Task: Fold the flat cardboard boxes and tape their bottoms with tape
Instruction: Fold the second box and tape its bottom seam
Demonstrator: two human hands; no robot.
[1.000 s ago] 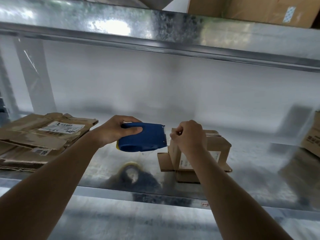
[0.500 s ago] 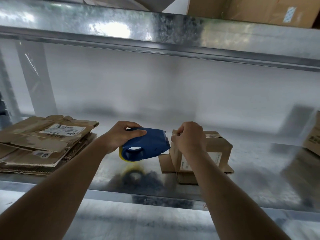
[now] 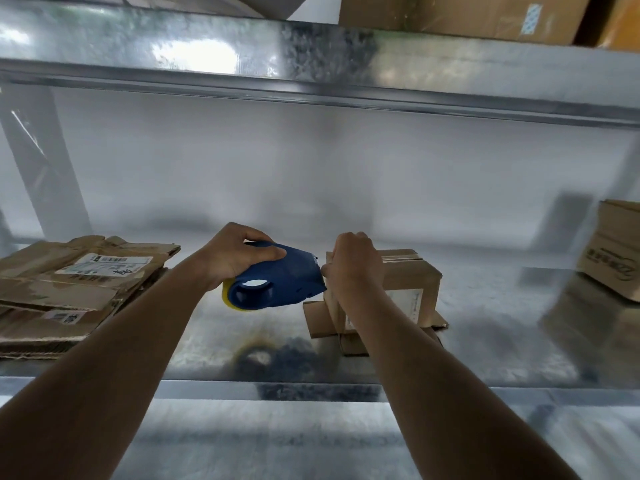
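Since the earlier frame, the blue plastic tape dispenser (image 3: 277,284) has tipped nose-up and edged right, so its front end now sits just beside the near top corner of the small folded brown cardboard box (image 3: 398,289). The left hand (image 3: 235,259), at the centre of the frame, grips the dispenser from above, fingers over its top and thumb along the near side. A yellow tape roll (image 3: 227,296) shows at the dispenser's lower left end.

The right hand (image 3: 353,263), just right of centre, is curled closed at the box's near top corner; its fingertips face away, so whether it pinches tape or the cardboard edge cannot be told. The box stands on the shiny galvanised metal shelf (image 3: 485,341), its lower flaps splayed out against the shelf surface, a strip of tape across its top and a white label on its near side.

At the left of the frame lies a stack of flattened brown cardboard boxes (image 3: 69,292) with shipping labels. At the right edge sits another brown cardboard box with printed markings (image 3: 613,251). Along the top, an upper metal shelf (image 3: 311,60) carries large brown cartons (image 3: 467,15).
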